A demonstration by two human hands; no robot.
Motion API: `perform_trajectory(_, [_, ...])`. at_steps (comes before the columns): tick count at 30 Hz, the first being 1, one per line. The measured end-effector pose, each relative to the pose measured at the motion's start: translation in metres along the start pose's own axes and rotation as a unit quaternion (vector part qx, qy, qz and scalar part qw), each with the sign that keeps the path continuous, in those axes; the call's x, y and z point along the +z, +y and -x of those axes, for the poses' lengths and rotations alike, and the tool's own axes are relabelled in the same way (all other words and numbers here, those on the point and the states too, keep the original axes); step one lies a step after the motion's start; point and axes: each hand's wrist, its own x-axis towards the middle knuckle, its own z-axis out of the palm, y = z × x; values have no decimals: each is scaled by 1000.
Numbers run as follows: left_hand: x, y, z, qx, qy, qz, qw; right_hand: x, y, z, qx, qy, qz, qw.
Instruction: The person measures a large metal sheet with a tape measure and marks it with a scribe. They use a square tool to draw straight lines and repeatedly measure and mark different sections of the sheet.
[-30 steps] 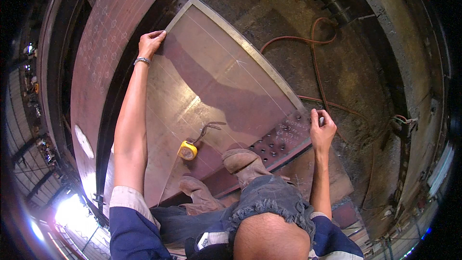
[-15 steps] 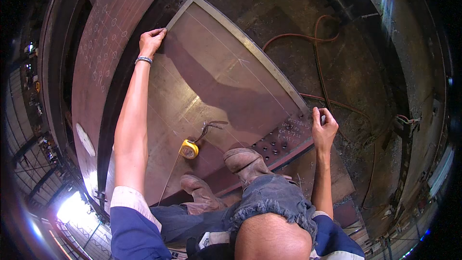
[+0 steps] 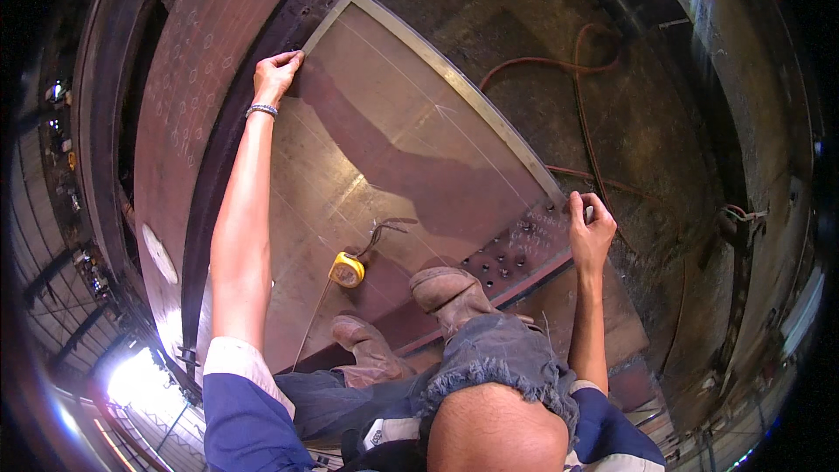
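A flat metal L-shaped steel square (image 3: 450,72) lies along the far edges of a brown steel plate (image 3: 384,61) with thin chalk lines on it. My left hand (image 3: 276,77), a bracelet at its wrist, pinches the end of the square's short arm. Beside the end of the long arm is my right hand (image 3: 592,232), its fingers closed around a small pale stick that looks like chalk. Its fingertips are close to the square; I cannot tell whether they touch it. A yellow tape measure (image 3: 347,270) with a black strap rests on the plate, its blade drawn out toward me.
Several round holes pierce the plate's right corner (image 3: 498,269), near chalk writing. My boots (image 3: 446,299) stand on or beside the near side. Another chalk-marked plate (image 3: 201,61) lies at the left. A reddish hose (image 3: 580,114) curls over the dark floor at the right.
The view has shifted slightly. Both hands keep their places at the two ends of the square, and the tape measure lies where it was on the plate.
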Motion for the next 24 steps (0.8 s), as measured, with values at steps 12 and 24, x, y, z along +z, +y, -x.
perform_trajectory(12, [2, -5, -7, -2, -27, 16, 1000, -8, -8, -5, 25, 19, 20, 999])
perform_trajectory(24, [-5, -17, -13, 10, -39, 34, 999, -10, -8, -7, -17, 14, 49, 999])
